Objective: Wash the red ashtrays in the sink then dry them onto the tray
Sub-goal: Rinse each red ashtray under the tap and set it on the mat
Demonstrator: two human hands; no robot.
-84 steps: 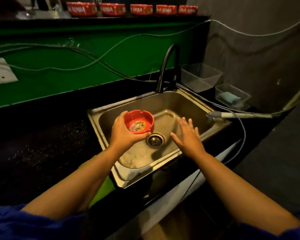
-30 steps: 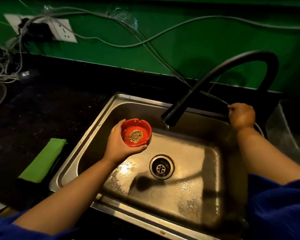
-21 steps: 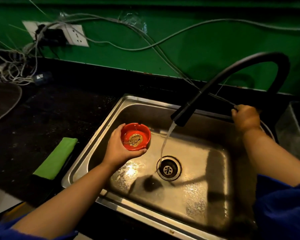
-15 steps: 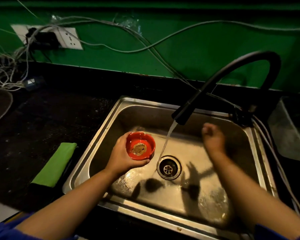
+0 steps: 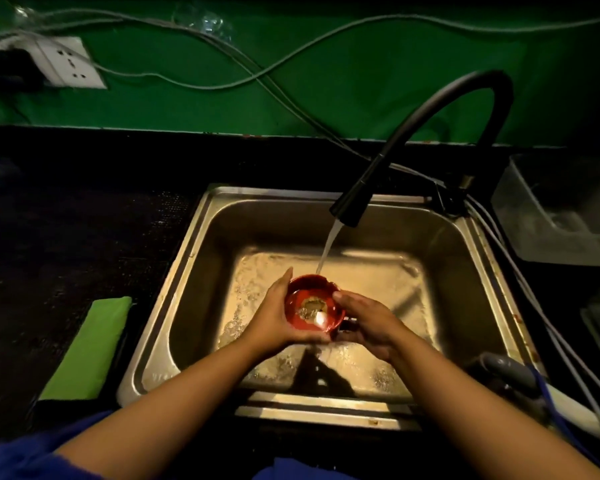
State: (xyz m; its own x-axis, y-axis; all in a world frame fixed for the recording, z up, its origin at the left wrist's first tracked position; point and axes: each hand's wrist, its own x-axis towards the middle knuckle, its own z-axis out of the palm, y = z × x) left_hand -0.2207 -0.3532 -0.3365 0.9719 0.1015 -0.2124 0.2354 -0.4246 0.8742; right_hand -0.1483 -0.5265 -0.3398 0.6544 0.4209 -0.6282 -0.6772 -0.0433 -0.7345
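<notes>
Since half a second earlier, the right hand (image 5: 368,323) has come from mid-basin to the red ashtray (image 5: 312,296), and the ashtray has shifted right, under the water stream (image 5: 329,247) from the black faucet (image 5: 430,109). The left hand (image 5: 274,317) curls round the ashtray's left wall. The right hand cups its right side, thumb at the rim. Both grip it over the middle of the sink (image 5: 194,271), where the stream meets its far rim.

Step in hand: rinsing, judged barely begun, since brownish residue still coats the ashtray's floor. The next move likely calls for fingers to rub that residue loose under the flow.

Surroundings: green wall (image 5: 361,81) strung with cables; dark countertop (image 5: 66,237); clear container (image 5: 555,216) at far right; green cloth (image 5: 87,348) near left of the sink; wall socket (image 5: 70,64) at far left.
</notes>
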